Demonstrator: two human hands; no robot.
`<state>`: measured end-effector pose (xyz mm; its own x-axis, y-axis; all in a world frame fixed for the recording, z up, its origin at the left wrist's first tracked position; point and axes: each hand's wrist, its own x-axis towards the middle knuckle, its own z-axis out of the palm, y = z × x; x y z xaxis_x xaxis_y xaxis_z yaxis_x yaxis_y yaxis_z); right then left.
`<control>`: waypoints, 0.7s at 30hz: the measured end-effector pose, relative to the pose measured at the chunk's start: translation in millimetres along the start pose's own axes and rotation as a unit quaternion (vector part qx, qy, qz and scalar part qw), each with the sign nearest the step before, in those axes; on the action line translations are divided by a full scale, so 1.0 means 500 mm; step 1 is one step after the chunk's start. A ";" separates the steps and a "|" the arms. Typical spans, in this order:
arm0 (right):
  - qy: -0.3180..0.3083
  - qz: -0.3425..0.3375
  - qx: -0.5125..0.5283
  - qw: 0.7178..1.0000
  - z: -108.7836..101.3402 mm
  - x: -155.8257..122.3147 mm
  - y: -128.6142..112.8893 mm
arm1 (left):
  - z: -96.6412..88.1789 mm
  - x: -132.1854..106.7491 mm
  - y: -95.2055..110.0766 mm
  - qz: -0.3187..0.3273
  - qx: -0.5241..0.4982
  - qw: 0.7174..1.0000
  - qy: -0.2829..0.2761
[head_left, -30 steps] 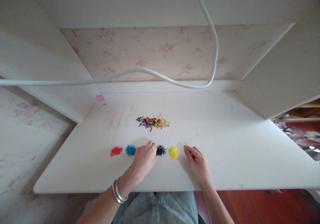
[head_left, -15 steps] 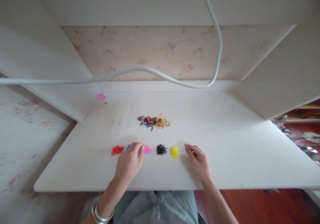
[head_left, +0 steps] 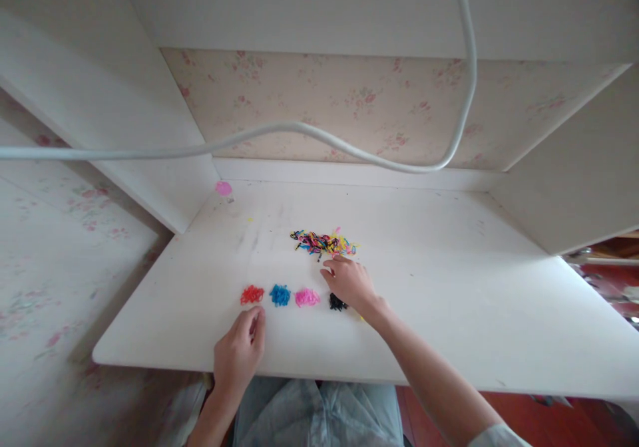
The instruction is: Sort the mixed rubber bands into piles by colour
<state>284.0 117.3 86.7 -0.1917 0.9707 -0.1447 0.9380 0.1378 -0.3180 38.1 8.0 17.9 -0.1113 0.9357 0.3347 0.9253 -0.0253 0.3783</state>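
On the white desk (head_left: 449,314) lies a mixed heap of small coloured rubber bands (head_left: 322,241). In front of it stands a row of sorted little piles: red (head_left: 252,294), blue (head_left: 280,294), pink (head_left: 306,297) and black (head_left: 337,302). My right hand (head_left: 349,281) reaches over the black pile, its curled fingertips at the near edge of the mixed heap; what they pinch, if anything, is hidden. My left hand (head_left: 240,351) rests near the desk's front edge just below the red pile, fingers loosely curled, nothing visible in it.
A white cable (head_left: 299,131) hangs across the view above the desk. White side panels flank the desk left and right, with floral wallpaper behind. A small pink object (head_left: 223,188) sits at the back left corner. Red floor shows at the right.
My right hand moved from beside the yellow pile forward to the mixed heap, now covering the yellow pile. My left hand drew back from the blue and pink piles to the front edge.
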 end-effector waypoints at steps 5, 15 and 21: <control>-0.045 0.005 -0.049 0.998 0.016 0.057 -0.016 | -0.002 -0.003 0.003 0.016 0.019 1.000 -0.010; -0.027 -0.006 -0.070 0.997 0.021 0.071 -0.021 | 0.004 -0.006 -0.008 0.017 0.012 1.000 -0.007; 0.007 -0.048 0.021 0.999 -0.006 0.018 0.015 | 0.003 -0.007 -0.008 0.015 0.012 1.000 -0.020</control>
<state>290.1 127.7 86.1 -0.2766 0.9559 -0.0987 0.9021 0.2228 -0.3696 35.3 5.1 14.0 -0.0704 0.9478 0.3111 0.9363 -0.0448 0.3484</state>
